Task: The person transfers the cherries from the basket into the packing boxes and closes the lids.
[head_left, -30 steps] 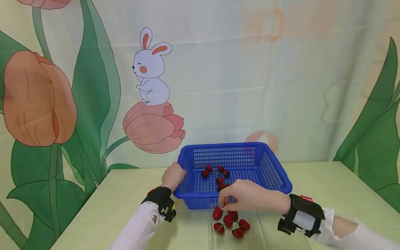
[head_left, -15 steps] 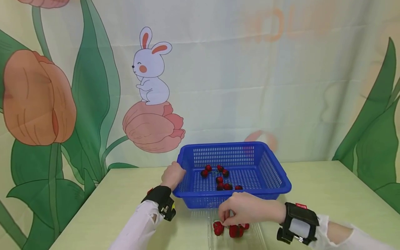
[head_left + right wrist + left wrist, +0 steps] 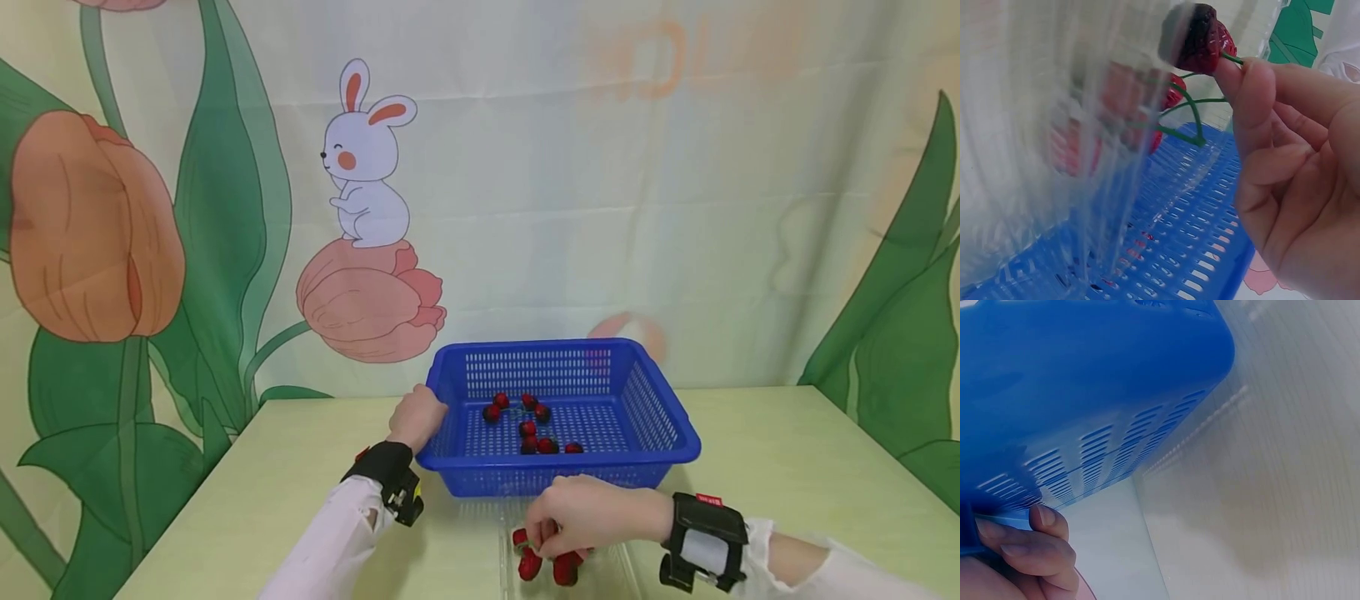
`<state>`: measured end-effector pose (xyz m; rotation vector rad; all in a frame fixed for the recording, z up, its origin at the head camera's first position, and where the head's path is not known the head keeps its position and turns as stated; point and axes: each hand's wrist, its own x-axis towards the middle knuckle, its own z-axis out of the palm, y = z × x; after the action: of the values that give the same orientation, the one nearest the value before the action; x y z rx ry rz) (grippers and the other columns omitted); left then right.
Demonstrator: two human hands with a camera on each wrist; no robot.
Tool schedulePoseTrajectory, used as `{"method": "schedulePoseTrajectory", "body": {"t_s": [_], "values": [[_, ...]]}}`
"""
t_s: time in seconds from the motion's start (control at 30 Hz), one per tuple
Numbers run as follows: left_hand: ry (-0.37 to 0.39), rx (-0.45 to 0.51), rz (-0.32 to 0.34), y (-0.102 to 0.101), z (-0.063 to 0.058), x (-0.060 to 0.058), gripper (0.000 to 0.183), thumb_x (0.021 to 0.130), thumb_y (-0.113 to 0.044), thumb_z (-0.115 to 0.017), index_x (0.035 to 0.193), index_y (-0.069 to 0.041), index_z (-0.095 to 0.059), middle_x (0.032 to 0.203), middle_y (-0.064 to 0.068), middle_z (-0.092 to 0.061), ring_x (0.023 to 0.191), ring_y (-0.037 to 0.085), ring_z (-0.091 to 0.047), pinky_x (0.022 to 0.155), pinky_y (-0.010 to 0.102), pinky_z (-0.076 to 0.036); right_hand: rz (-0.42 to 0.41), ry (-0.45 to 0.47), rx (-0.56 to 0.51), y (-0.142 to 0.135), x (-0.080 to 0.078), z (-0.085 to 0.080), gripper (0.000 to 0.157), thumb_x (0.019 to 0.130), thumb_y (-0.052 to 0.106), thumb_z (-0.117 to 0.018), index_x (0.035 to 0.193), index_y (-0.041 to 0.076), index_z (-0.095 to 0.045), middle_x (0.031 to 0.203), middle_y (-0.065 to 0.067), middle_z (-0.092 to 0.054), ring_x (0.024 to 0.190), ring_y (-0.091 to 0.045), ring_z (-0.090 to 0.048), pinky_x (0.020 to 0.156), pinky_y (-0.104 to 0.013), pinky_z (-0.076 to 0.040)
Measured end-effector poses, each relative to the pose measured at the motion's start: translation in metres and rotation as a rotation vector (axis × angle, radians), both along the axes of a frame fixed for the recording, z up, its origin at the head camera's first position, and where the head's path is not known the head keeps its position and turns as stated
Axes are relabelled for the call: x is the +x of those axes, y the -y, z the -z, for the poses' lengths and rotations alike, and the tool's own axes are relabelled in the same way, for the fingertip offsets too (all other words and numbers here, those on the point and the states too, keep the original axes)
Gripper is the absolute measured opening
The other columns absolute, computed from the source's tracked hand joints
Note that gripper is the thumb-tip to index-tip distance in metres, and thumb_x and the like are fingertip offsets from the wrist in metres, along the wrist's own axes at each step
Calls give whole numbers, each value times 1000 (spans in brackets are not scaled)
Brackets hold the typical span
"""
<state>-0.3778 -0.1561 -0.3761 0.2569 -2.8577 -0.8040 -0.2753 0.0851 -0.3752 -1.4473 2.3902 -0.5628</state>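
Note:
My left hand [image 3: 416, 419] grips the left rim of a blue slotted plastic basket [image 3: 555, 460]; in the left wrist view its fingers [image 3: 1041, 550] curl round that rim. Several red and dark cherries [image 3: 528, 428] lie on the basket floor. In front of the basket is a clear plastic box [image 3: 626, 571] with red cherries [image 3: 529, 567] in it, partly hidden by my right hand [image 3: 581, 517]. The right wrist view shows thumb and forefinger pinching the green stem of a dark red cherry [image 3: 1200, 44]. More cherries and stems appear blurred through the box wall.
Both containers stand on a pale yellow table [image 3: 780, 467], the box close against the basket's front. A printed curtain [image 3: 510, 208] with a rabbit and tulips hangs behind the table's far edge.
My right hand has come down from the basket's front rim to the cherries in the clear box. A cherry near the basket's front is uncovered. My left hand stays on the rim.

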Motion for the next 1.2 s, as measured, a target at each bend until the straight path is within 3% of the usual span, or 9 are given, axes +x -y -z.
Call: {"method": "schedulePoseTrajectory", "body": {"t_s": [0.5, 0.87, 1.2], "values": [[23, 7, -17, -1, -2, -1, 40, 90, -17, -49, 117, 12, -42, 100, 26, -56, 85, 37, -58, 72, 48, -47, 24, 17, 37, 3, -7, 10, 7, 83, 10, -65, 81, 16, -64, 65, 15, -55, 39, -6, -50, 46, -19, -43], [14, 11, -20, -2, 1, 0, 40, 90, -19, -50, 116, 11, -43, 100, 25, -56, 85, 37, -59, 71, 49, -47, 25, -48, 50, 7, -4, 13, 9, 82, 6, -64, 78, 15, -64, 63, 16, -54, 34, 0, -43, 55, -13, -42], [8, -3, -11, 0, 1, -1, 40, 90, -17, -50, 115, 12, -43, 98, 26, -56, 83, 36, -59, 70, 48, -48, 13, -75, 46, 6, -6, 17, 8, 83, 9, -65, 81, 16, -63, 63, 18, -52, 36, 2, -43, 53, -13, -42]]}}
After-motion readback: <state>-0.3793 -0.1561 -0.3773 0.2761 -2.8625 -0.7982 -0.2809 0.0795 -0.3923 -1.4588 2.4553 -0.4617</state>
